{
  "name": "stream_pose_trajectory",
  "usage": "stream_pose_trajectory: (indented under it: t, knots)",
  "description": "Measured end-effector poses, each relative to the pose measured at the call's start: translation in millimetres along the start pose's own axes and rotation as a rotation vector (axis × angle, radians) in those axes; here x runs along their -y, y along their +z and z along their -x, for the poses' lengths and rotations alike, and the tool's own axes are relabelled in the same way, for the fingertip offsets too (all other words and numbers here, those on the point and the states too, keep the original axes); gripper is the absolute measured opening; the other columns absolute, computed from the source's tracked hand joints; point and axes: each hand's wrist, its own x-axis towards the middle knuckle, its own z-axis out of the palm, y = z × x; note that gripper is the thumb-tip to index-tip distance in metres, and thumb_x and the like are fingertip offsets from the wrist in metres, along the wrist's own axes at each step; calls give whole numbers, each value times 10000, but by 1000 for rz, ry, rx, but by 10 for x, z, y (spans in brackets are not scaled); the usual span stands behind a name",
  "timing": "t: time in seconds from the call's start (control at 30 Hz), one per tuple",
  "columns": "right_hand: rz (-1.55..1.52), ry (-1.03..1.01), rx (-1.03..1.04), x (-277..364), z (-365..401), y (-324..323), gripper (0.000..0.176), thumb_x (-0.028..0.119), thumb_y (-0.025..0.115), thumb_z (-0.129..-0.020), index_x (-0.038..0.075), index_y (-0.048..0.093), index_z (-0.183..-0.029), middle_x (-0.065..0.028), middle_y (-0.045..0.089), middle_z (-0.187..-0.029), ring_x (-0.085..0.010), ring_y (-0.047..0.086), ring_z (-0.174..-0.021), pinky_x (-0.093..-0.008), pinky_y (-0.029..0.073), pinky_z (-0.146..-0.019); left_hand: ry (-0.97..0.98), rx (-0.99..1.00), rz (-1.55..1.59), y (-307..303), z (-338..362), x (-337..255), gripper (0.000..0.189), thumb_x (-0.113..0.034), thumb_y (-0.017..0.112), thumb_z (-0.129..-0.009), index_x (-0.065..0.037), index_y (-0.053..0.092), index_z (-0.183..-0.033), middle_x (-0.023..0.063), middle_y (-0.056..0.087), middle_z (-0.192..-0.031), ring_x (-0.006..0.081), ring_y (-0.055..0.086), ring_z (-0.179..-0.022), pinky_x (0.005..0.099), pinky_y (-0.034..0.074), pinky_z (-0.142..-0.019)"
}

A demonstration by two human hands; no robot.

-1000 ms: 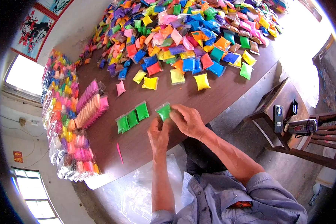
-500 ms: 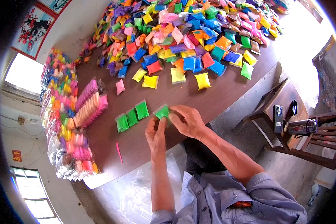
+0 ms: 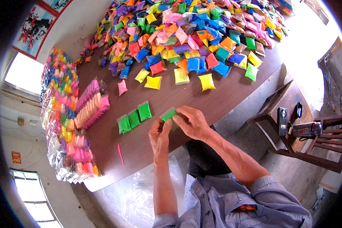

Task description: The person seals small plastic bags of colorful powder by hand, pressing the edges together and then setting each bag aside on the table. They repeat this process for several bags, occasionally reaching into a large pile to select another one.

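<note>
Two hands pinch one green packet point(image 3: 168, 114) between their fingertips — left hand point(image 3: 159, 136) from below, right hand point(image 3: 194, 124) from the side. The packet is held close beside the row of three green packets point(image 3: 134, 118) on the table point(image 3: 114, 152); the heap of coloured packets point(image 3: 193, 34) lies well beyond that row.
</note>
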Motion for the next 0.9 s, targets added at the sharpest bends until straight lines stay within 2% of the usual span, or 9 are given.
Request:
stream_pose_trajectory:
  t: [0.07, 0.13, 0.27, 0.33, 0.43, 0.57, 0.63, 0.83, 0.9]
  knots:
    - [2, -15, 0, -13, 1, 17, 234, 205, 661, -978, -19, 652, -1043, -201, 666, -934, -363, 679, -820, -441, 527, -708, -2, -9, -5, -45, -6, 60, 112, -149, 723, -1002, -40, 726, -1027, -37, 663, -943, 56, 558, -847, 234, 444, -753]
    - [26, -113, -56, -24, -7, 28, 181, 162, 679, -972, -11, 649, -1018, -150, 628, -848, -254, 638, -707, -371, 494, -597, 22, -12, -70, -77, -18, 95, 112, -151, 721, -1004, -41, 727, -1022, -43, 659, -922, 53, 555, -840, 234, 441, -749]
    - [34, -63, -27, 17, -4, -5, 171, 159, 667, -970, -6, 652, -1010, -150, 617, -834, -252, 629, -699, -372, 489, -598, 27, -11, -59, -56, -7, 100, 108, -148, 720, -1004, -42, 727, -1020, -50, 652, -914, 51, 549, -830, 235, 437, -740]
    - [0, 34, -1, 41, -9, -13, 220, 201, 656, -960, -16, 646, -992, -199, 658, -904, -396, 660, -806, -448, 520, -715, 14, -8, -36, -14, 13, 13, 100, -142, 716, -1006, -43, 727, -1018, -50, 654, -914, 51, 555, -832, 234, 444, -742]
    - [15, 32, 12, 17, -4, -13, 225, 204, 657, -960, -17, 654, -999, -199, 663, -906, -397, 666, -817, -446, 523, -718, -46, -63, 43, 56, 39, -73, 113, -152, 744, -976, -41, 731, -963, -74, 630, -865, 35, 520, -792, 222, 416, -697]
    - [15, -5, -3, 36, 0, -2, 225, 207, 659, -960, -13, 665, -1005, -204, 669, -919, -394, 675, -826, -443, 527, -719, -14, -86, 59, 75, 32, -39, 119, -146, 734, -987, -30, 731, -962, -69, 644, -879, 39, 532, -805, 221, 428, -706]
    - [16, 1, -1, 54, 0, -2, 229, 210, 661, -959, -13, 671, -1007, -207, 673, -929, -391, 681, -829, -442, 531, -717, -3, -55, 8, 21, 18, 21, 129, -168, 720, -1016, -49, 706, -971, -60, 632, -898, 44, 535, -817, 237, 438, -729]
    - [15, 33, 0, 72, -8, -13, 227, 209, 662, -958, -15, 668, -995, -198, 666, -901, -386, 672, -798, -435, 529, -700, 58, -44, -84, -38, 16, 80, 145, -162, 726, -1009, -42, 696, -935, -59, 630, -874, 46, 533, -797, 243, 446, -723]
    - [-2, 33, -12, 34, -4, 4, 223, 207, 662, -958, -14, 668, -991, -196, 665, -897, -379, 672, -789, -432, 528, -692, 25, -50, -58, -7, 32, 26, 125, -150, 726, -1000, -35, 719, -952, -63, 638, -869, 44, 535, -799, 235, 442, -717]
